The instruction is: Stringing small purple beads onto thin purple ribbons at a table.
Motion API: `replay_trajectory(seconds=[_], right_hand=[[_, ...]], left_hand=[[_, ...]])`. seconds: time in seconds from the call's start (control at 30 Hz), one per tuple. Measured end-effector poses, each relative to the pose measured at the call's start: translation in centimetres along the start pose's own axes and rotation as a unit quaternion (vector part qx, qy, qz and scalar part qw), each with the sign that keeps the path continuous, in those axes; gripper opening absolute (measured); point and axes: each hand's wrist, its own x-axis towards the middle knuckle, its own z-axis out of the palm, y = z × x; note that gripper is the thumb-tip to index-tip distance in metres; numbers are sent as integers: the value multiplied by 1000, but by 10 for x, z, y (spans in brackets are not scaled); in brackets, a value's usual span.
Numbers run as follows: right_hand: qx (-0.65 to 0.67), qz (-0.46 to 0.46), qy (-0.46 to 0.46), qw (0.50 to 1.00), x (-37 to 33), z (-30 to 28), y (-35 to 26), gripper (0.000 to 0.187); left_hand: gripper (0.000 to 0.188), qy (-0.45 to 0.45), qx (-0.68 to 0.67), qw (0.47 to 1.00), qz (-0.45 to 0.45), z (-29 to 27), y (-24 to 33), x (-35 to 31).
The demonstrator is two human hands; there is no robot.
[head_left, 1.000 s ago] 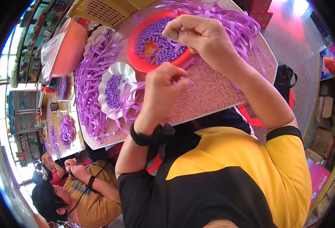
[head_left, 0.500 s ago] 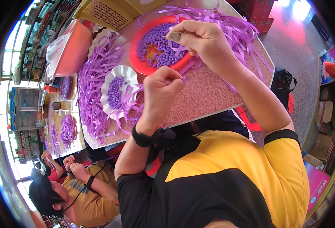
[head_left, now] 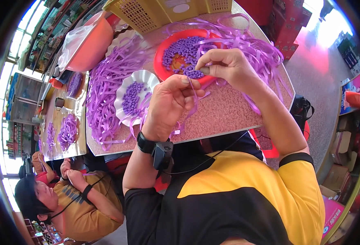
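My left hand (head_left: 165,104) pinches a purple ribbon (head_left: 194,96) between thumb and forefinger, palm turned up; its tail hangs over the table's near side. Close by, my right hand (head_left: 235,69) has thumb and forefinger pressed together at the near right of a red bowl (head_left: 158,61). Whatever lies in that pinch is too small to make out. Small purple bead-like pieces (head_left: 184,47) fill much of the bowl. Left of it, a white wavy-edged dish (head_left: 120,93) holds more purple pieces (head_left: 131,98), partly covered by loose ribbon.
Purple ribbons heap up at the left (head_left: 104,100) and the far right (head_left: 257,51) of the table (head_left: 229,112). A yellow basket (head_left: 137,16) stands at the back, a pink-orange tub (head_left: 88,49) at the far left. A co-worker (head_left: 86,208) sits at my left by another table.
My left hand has turned palm up and its thumb and forefinger now show the ribbon. My right hand has come lower, nearer the left. The whole view has shifted slightly.
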Motion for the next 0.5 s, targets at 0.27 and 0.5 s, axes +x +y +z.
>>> replay_trajectory(seconds=[0.27,0.5], right_hand=[[-60,-106,11,993,1,6,5,14],[-70,-79,50,993,1,5,1,15]], left_hand=[[11,16,-44,999,-25,7,3,-3],[20,9,-61,998,5,2,-4,0]])
